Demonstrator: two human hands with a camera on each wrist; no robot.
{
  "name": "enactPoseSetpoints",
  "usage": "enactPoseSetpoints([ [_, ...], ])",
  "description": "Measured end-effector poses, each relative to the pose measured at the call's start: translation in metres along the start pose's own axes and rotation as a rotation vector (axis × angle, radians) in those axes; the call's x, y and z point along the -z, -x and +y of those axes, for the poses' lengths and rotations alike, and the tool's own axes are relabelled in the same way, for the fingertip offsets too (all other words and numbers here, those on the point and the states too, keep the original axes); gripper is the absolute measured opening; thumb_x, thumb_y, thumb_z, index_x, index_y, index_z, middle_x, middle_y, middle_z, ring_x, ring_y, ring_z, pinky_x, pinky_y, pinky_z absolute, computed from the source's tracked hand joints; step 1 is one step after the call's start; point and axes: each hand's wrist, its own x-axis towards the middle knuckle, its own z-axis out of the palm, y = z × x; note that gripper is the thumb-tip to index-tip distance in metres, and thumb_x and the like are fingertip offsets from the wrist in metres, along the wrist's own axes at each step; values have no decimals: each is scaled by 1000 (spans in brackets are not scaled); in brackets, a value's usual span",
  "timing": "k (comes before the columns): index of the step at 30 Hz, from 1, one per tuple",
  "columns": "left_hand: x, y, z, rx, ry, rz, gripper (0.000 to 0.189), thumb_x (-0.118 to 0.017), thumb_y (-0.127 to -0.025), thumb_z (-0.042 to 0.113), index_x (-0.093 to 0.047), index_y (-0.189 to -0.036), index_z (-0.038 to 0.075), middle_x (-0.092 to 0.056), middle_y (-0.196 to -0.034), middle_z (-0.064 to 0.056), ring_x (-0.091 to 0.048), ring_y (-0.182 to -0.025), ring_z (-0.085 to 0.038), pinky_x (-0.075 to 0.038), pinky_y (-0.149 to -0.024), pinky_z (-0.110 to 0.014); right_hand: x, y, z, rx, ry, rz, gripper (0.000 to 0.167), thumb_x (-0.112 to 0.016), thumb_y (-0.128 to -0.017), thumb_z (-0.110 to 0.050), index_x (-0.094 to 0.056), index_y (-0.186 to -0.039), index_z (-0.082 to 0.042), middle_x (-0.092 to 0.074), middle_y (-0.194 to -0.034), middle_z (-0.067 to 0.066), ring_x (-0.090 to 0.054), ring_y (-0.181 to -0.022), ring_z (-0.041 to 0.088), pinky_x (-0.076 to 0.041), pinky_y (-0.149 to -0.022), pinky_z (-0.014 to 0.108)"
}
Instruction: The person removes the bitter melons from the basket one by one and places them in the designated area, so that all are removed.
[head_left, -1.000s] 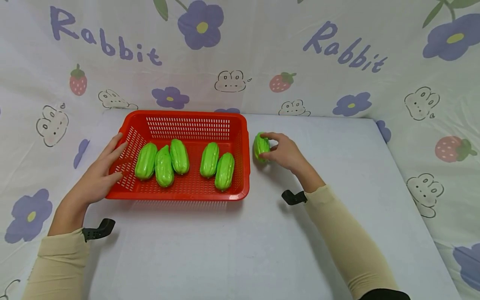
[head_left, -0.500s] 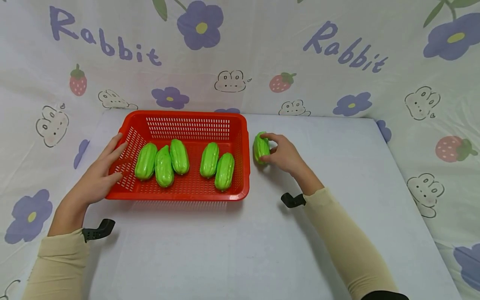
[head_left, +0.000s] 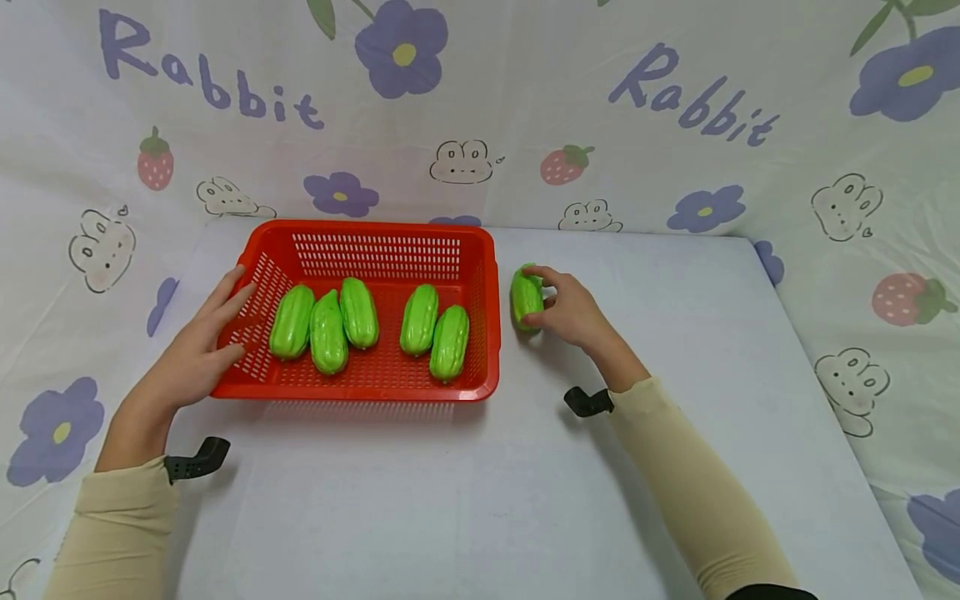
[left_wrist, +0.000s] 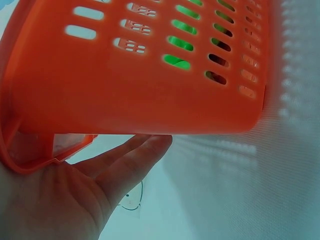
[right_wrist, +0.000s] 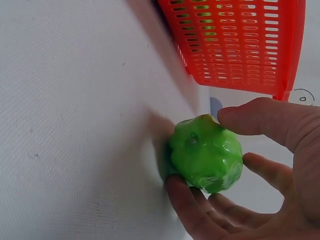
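Note:
In the head view, a red plastic basket point(head_left: 360, 393) with slotted walls holds several glossy green ribbed gourds point(head_left: 359, 313). My left hand point(head_left: 191, 354) rests at its left end, with the fingers spread and fairly straight over the rim. The left wrist view shows those fingers point(left_wrist: 132, 162) along the outside of the basket wall. To the right of the basket, my right hand point(head_left: 570, 310) holds another green gourd point(head_left: 527, 298) between thumb and fingers. From the right wrist, this gourd point(right_wrist: 205, 154) shows end-on, low over the white surface, thumb on one side and fingers round the other.
A white-covered table point(head_left: 420, 508) extends in front of the basket and to its right. Behind it hangs a printed cloth point(head_left: 495, 100) with rabbits, flowers and strawberries. The held gourd is a short gap away from the basket's right wall.
My right hand has shifted slightly toward me, its thumb lower along the gourd. The gourd sits a little farther right from the basket. My left hand and the basket stay in place.

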Motion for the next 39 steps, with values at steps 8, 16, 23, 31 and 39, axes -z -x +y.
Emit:
enactPoseSetpoints([
  [8, 0, 0, 1, 0, 3, 0, 87, -56, -91, -15, -23, -171, 0, 1, -183, -5, -2, -166, -40, -29, -113, -82, 1, 3, 1, -12, 6, -8, 78, -84, -91, -14, -50, -161, -19, -49, -156, 22, -61, -119, 39, -57, -90, 46],
  [16, 1, -1, 0, 23, -14, -3, 88, -56, -92, -14, -22, -172, 3, 2, -183, -3, -2, -166, -39, -31, -112, -82, 2, 2, 1, -3, 0, -2, 79, -85, -89, -15, -51, -161, -19, -47, -157, 23, -63, -118, 38, -57, -89, 46],
  [23, 1, -1, 0, 8, -6, -2, 88, -56, -92, -14, -22, -171, 1, 1, -183, -5, -2, -166, -40, -30, -112, -83, 9, 5, -4, -23, -5, 18, 81, -83, -91, -20, -47, -163, -19, -43, -162, 23, -58, -134, 43, -58, -98, 56],
  [31, 0, -2, -2, -6, -3, 0, 87, -55, -91, -15, -23, -171, 0, 1, -183, -6, -2, -166, -40, -29, -113, -82, 17, 7, -12, 8, 23, 62, 78, -81, -95, -25, -46, -164, -16, -47, -160, 24, -53, -141, 43, -56, -102, 61],
  [39, 0, -1, -1, 1, -3, -1, 87, -55, -92, -15, -23, -171, 1, 1, -183, -6, -1, -166, -39, -27, -114, -82, 28, 11, -29, 42, 22, 93, 77, -81, -95, -26, -47, -164, -15, -49, -158, 22, -53, -140, 41, -57, -102, 60],
])
